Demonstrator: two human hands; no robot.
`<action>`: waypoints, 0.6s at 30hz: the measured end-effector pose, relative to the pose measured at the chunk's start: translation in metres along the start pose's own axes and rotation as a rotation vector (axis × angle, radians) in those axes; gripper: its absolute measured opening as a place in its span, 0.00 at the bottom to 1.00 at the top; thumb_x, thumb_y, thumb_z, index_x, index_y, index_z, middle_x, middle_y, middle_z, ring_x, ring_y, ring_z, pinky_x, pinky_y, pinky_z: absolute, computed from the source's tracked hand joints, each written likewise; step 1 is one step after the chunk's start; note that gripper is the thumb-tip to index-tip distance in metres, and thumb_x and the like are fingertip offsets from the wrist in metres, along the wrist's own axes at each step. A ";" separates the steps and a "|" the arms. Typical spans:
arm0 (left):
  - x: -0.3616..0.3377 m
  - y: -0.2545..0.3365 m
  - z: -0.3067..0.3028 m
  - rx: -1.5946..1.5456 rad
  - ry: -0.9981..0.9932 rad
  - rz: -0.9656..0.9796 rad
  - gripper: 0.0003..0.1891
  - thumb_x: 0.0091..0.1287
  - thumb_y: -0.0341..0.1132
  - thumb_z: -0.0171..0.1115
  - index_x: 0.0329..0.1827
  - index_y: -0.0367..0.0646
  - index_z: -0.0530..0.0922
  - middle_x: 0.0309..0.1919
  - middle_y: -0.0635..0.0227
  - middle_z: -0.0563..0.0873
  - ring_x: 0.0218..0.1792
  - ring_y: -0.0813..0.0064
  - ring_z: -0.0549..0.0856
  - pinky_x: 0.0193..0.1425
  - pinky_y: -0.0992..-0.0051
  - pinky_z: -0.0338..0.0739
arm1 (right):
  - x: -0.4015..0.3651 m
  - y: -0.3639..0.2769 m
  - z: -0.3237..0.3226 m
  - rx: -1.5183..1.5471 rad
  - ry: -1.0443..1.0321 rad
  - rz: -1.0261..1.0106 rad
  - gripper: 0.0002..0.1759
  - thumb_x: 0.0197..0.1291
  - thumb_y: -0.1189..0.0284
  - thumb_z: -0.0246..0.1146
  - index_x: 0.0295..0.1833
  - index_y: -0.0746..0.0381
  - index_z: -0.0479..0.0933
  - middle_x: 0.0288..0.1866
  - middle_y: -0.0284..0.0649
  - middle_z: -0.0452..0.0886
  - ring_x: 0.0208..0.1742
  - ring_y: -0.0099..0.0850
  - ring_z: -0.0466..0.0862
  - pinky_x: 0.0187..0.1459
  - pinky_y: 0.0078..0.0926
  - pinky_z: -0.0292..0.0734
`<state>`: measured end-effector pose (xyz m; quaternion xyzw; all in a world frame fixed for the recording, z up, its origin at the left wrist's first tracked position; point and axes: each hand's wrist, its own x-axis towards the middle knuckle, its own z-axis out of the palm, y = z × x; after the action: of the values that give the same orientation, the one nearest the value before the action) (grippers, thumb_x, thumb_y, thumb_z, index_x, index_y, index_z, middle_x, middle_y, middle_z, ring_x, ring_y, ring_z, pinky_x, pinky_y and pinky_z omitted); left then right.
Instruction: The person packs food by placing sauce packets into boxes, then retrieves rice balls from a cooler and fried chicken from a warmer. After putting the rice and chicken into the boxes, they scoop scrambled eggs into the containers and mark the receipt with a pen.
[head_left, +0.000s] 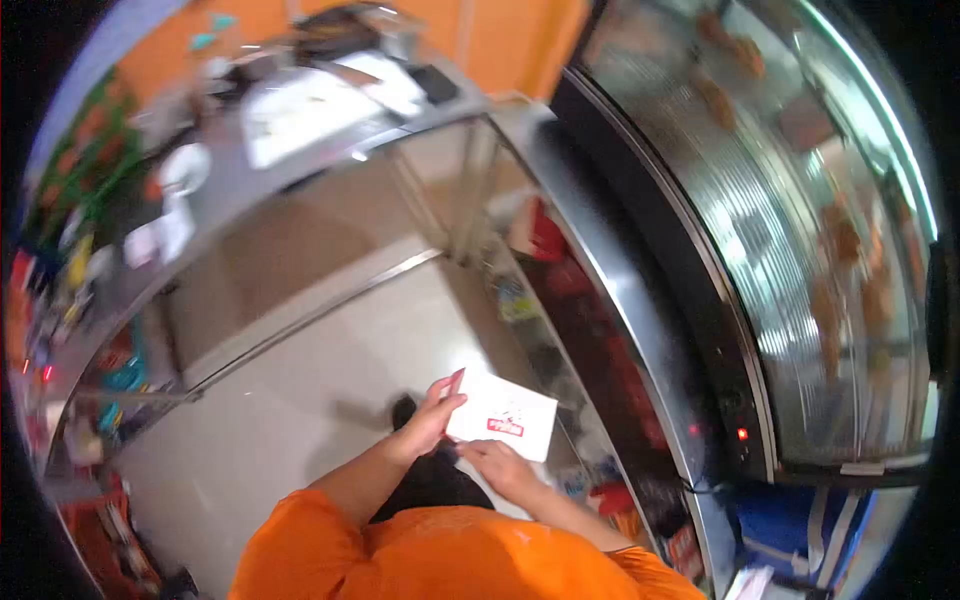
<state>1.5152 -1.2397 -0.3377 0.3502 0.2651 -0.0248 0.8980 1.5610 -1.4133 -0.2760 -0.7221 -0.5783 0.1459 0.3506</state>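
Observation:
A flat white paper packet (528, 412) with a red printed label and red along its left edge is in front of my body, above the floor. Fingers of my left hand (430, 418) are closed around its left edge, the thumb lying toward the printed face. My right hand (498, 468) grips the lower edge, with its fingers partly tucked behind the packet and hidden. Both hands are close together at waist height.
To the right stands a lit glass display case (745, 220) with food pieces inside, on a metal counter (640, 350) with packed shelves below. A white tray (320, 110) lies on the far metal table. Green crates (90, 150) are at left, and a blue bag (790, 525) at lower right.

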 end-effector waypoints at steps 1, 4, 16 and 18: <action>-0.018 0.026 0.000 0.152 0.101 -0.006 0.33 0.65 0.36 0.54 0.69 0.45 0.47 0.59 0.58 0.67 0.56 0.71 0.69 0.58 0.71 0.66 | 0.019 -0.021 -0.022 -0.007 -0.089 -0.026 0.23 0.50 0.79 0.54 0.55 0.59 0.72 0.45 0.44 0.77 0.46 0.41 0.77 0.47 0.33 0.73; -0.077 0.095 -0.008 0.275 0.238 0.266 0.36 0.64 0.33 0.51 0.71 0.46 0.42 0.63 0.56 0.63 0.61 0.68 0.65 0.63 0.73 0.60 | 0.065 -0.052 -0.074 -0.080 -0.060 -0.199 0.23 0.42 0.79 0.62 0.50 0.58 0.75 0.44 0.44 0.77 0.45 0.40 0.77 0.44 0.36 0.72; -0.307 0.131 -0.109 0.468 0.617 0.773 0.34 0.58 0.21 0.44 0.70 0.46 0.49 0.62 0.58 0.63 0.62 0.67 0.64 0.65 0.72 0.57 | 0.202 -0.199 0.011 -0.475 -0.372 -0.578 0.35 0.46 0.62 0.66 0.63 0.46 0.64 0.65 0.48 0.60 0.65 0.50 0.60 0.61 0.61 0.54; -0.331 0.129 -0.138 0.430 0.666 0.809 0.34 0.57 0.22 0.44 0.70 0.47 0.49 0.61 0.58 0.63 0.61 0.67 0.65 0.65 0.72 0.57 | 0.217 -0.234 0.034 -0.403 -0.462 -0.674 0.36 0.46 0.62 0.66 0.64 0.48 0.63 0.65 0.47 0.60 0.65 0.50 0.61 0.60 0.61 0.56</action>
<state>1.1977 -1.1010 -0.1796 0.5879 0.3677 0.3796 0.6125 1.4314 -1.1785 -0.1002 -0.4962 -0.8608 0.0654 0.0928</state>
